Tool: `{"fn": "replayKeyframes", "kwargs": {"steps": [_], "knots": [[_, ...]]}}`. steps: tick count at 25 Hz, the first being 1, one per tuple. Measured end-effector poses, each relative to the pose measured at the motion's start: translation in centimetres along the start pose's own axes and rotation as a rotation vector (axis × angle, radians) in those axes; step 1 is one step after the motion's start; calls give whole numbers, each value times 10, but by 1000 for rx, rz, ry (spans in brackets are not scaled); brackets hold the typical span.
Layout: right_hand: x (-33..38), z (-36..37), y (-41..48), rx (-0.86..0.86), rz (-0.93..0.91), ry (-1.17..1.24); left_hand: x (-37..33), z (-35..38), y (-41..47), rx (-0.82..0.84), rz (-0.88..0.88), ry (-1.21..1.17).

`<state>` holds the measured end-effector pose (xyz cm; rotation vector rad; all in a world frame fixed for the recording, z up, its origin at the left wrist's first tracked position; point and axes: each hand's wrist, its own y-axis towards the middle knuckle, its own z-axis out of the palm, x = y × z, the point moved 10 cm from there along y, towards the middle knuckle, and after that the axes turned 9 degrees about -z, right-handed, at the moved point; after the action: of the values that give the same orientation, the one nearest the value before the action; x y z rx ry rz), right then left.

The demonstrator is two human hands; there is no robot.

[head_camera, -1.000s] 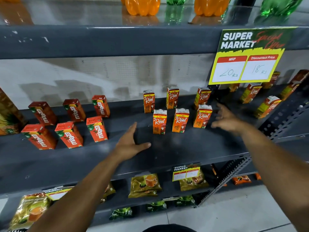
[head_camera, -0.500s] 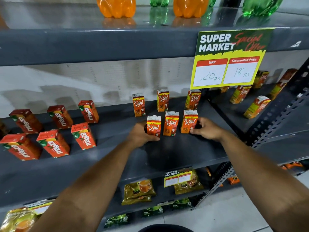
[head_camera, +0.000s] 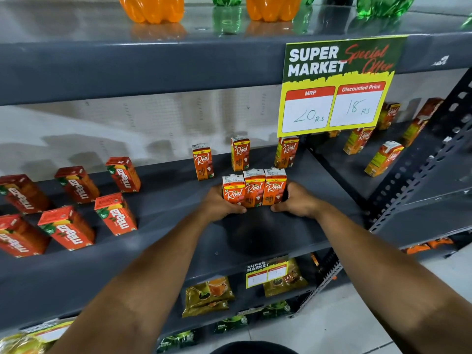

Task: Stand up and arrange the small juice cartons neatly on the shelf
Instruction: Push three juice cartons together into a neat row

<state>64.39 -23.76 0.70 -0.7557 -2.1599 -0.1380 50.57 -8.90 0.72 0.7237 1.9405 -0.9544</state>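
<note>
Three small orange "Real" juice cartons stand upright and pressed side by side on the grey shelf [head_camera: 158, 226]: the left carton [head_camera: 233, 190], the middle carton [head_camera: 254, 188], the right carton [head_camera: 274, 186]. My left hand [head_camera: 219, 206] presses against the left carton's side, and my right hand [head_camera: 296, 200] presses against the right carton's side, squeezing the row between them. Behind them three more Real cartons [head_camera: 203, 161] stand apart in a back row.
Several red Maaza cartons [head_camera: 116, 217] stand at the shelf's left. A yellow price sign [head_camera: 334, 98] hangs from the shelf above. More Real cartons [head_camera: 383, 158] stand on the adjoining right shelf. Orange and green bottles [head_camera: 153, 8] stand on top; packets [head_camera: 208, 295] lie below.
Both hands moved in from open positions on the shelf to the front row's ends. The three front cartons, spaced before, now touch in a tight row.
</note>
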Motion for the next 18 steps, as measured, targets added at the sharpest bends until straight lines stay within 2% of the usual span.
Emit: {"fn": "replayKeyframes", "kwargs": {"steps": [5,9,15,18], "knots": [[-10,2,2,-78,4,-70,6,1,2,-16,-13,-5],[-11,3,0,-70,-32,-58,4,6,-6,-27,-7,10],[3,3,-18,-57,-112,86,7,17,-22,-50,9,5],[-13,-14,-43,-14,-168,119,-3,49,-40,-75,20,-5]]}}
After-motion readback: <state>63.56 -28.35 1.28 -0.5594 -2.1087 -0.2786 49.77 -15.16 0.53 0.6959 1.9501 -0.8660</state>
